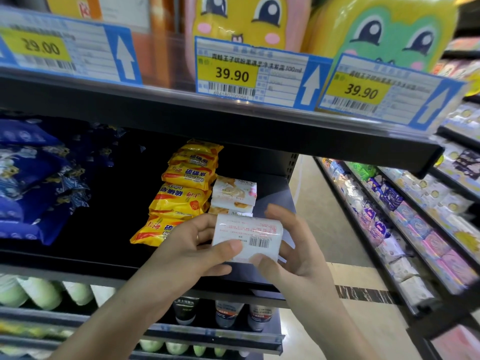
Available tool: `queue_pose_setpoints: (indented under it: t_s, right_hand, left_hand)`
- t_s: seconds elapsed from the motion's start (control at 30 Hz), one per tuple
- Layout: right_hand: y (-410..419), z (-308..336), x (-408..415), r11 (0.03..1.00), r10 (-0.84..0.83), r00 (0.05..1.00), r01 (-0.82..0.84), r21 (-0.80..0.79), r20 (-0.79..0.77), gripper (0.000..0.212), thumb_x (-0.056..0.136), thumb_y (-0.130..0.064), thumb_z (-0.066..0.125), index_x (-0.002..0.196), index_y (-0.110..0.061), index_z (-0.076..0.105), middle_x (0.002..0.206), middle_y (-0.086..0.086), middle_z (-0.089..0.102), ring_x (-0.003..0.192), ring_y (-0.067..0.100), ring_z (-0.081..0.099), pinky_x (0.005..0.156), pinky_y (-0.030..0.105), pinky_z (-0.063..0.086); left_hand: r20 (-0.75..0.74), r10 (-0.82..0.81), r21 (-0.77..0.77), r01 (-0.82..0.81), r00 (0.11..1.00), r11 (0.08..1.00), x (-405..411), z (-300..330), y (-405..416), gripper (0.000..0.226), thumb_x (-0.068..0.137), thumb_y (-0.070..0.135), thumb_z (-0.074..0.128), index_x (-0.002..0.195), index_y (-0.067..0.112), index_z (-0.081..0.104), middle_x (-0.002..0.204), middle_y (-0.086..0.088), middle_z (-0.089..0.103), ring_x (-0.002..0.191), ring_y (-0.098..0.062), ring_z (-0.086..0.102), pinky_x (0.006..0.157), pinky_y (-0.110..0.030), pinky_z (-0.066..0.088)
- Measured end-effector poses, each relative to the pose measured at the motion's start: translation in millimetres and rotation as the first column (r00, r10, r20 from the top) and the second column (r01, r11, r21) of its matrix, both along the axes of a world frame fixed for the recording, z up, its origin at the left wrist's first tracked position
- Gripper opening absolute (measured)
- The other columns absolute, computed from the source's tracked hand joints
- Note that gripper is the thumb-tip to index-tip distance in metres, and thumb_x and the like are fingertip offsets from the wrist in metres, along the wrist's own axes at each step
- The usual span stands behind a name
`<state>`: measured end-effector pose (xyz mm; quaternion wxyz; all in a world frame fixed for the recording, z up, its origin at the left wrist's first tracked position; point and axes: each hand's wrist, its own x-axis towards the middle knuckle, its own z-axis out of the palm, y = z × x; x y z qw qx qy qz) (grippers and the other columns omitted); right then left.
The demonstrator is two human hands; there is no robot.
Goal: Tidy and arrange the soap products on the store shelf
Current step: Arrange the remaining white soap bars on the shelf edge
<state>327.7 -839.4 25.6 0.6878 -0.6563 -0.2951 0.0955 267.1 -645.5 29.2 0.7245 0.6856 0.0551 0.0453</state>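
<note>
A person stands at a store shelf [272,188] and holds one white soap bar [246,236] in both hands, just in front of the shelf's edge and not yet set down. The task looks partly done: on the shelf, yellow soap packs [181,193] lie in a loose, slanting heap, some facing different ways, and a short stack of white soap bars [233,196] sits just to their right, touching them. Blue packs [33,178] crowd the far left, with a dark gap between. The bar in hand shows its barcode side upward. The left hand [192,245] grips its left end, thumb pressed on the top face near the barcode, fingers curled behind. The right hand [293,245] cups the right end, thumb on the lower front edge, fingers wrapped round the far side. What seems left is placing this bar on the white stack and straightening the yellow heap.
</note>
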Motion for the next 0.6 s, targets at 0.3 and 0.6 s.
queue_pose_setpoints:
  t_s: [0.3,0.6]
  right_hand:
    - [3,11,-1,0.972,-0.121,0.981,0.086,-0.218,-0.152,0.069,0.073,-0.065,0.073,0.137,-0.052,0.049,0.119,-0.031,0.064,0.101,-0.001,0.069,0.081,0.027,0.06]
    - [3,21,3,0.987,0.159,0.741,-0.109,0.116,-0.653,0.065,0.07,-0.07,0.075,0.115,-0.023,0.077,0.099,0.008,0.073,0.064,0.026,0.063,0.052,0.035,0.053]
  left_hand:
    - [0.14,0.014,0.071,-0.024,0.99,0.997,0,-8,1,0.038,0.082,0.017,0.086,0.107,0.041,0.069,0.118,0.006,0.077,0.109,-0.015,0.074,0.078,-0.027,0.062]
    - [0.258,-0.029,0.092,0.005,0.966,0.996,-1,-14,3,0.04,0.079,0.004,0.079,0.11,0.029,0.068,0.119,0.0,0.074,0.114,-0.017,0.071,0.091,-0.025,0.058]
